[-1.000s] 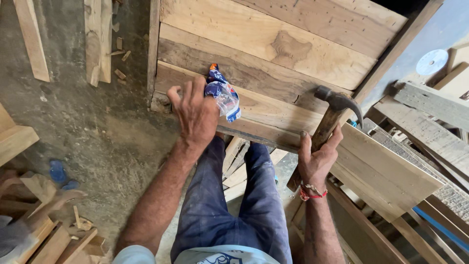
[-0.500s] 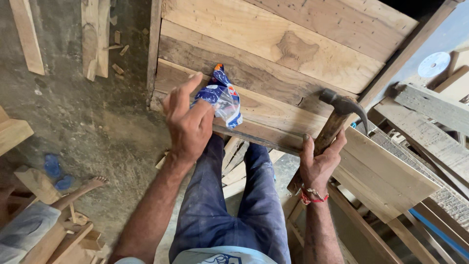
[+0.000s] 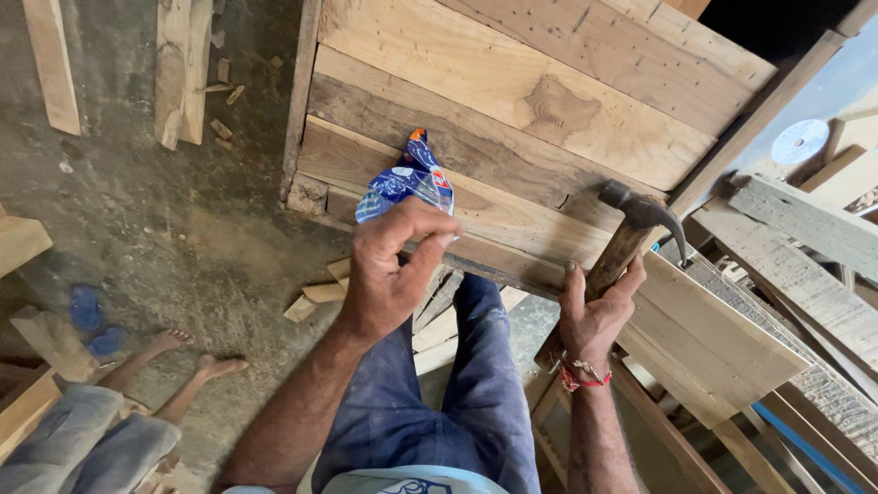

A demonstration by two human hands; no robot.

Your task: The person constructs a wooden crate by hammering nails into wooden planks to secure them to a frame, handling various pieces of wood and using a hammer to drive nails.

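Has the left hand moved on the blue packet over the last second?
Yes. The left hand slid toward the person, off the blue packet, whose top now shows bare against the plank panel; fingertips pinch its lower edge.

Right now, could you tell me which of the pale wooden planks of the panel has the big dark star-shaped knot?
It is the wide pale wooden plank second from the top, above the blue plastic packet; the other planks show no such knot.
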